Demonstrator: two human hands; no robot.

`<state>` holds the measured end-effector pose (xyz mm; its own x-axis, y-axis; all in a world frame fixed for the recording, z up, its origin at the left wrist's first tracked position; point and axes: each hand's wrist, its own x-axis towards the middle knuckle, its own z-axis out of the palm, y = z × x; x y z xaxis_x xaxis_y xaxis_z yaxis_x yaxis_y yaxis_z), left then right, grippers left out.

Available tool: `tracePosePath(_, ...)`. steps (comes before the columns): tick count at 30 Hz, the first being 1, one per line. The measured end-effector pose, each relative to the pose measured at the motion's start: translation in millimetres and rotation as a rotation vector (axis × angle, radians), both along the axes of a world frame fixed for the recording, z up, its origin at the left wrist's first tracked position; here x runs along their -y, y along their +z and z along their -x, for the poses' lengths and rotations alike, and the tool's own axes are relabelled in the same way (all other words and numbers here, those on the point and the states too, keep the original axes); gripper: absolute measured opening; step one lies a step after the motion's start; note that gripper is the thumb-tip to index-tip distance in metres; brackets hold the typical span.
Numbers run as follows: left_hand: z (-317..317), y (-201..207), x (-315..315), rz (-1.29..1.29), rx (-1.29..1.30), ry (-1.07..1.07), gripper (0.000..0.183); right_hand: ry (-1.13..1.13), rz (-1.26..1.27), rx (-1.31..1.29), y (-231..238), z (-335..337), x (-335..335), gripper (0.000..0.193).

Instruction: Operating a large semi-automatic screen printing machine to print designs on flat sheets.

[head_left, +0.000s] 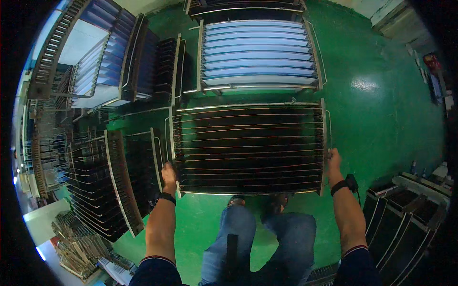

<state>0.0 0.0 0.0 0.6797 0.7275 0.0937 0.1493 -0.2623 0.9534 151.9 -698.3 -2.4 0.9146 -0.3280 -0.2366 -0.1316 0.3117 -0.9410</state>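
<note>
Person is standing on a green floor (381, 109), looking down at a metal rack cart (250, 148) loaded with thin dark panels stacked edge-on in slots. The rack cart is sitting right in front of the person, just beyond their shoes (257, 200), roughly centre of the scene.

Left hand (168, 172) is gripping the near-left corner post of the rack cart, fingers wrapped around the frame — closed on it. A dark wristband is showing at that wrist. Right hand (334, 159) is gripping the near-right corner post of the same rack cart, fingers curled over the upright, also closed on the frame. A black wrist strap (344, 185) with a cord is sitting on that wrist. Both forearms are bare, reaching up from the lower edge, dark sleeves with a striped cuff at the elbows; blue jeans are showing between them.

Farther out, directly behind this cart, a second rack (257, 55) is holding pale blue-white panels. To the far left, another rack (112, 55) is carrying bluish sheets. Near left — a dark-panel rack (114, 183) is standing just beside the left hand's corner. Near right, a low cart with dark trays (405, 209) is standing apart from the right arm. Stacked frames (78, 243) are lying at lower left.
</note>
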Motion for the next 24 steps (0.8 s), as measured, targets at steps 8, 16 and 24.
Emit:
tracePosePath(8, 1, -16, 23, -0.121, -0.102, 0.150, 0.044, -0.126, 0.096, -0.035, 10, 17, 17, 0.026)
tracePosePath(16, -1, 37, -9, 0.059, 0.069, 0.057, 0.036, 0.001, -0.058, -0.003, 23, 9, -33, 0.022)
tracePosePath(24, -67, -8, -28, -1.055, -0.122, -0.123, 0.037, 0.001, 0.305, 0.146, -64, 29, 49, 0.039)
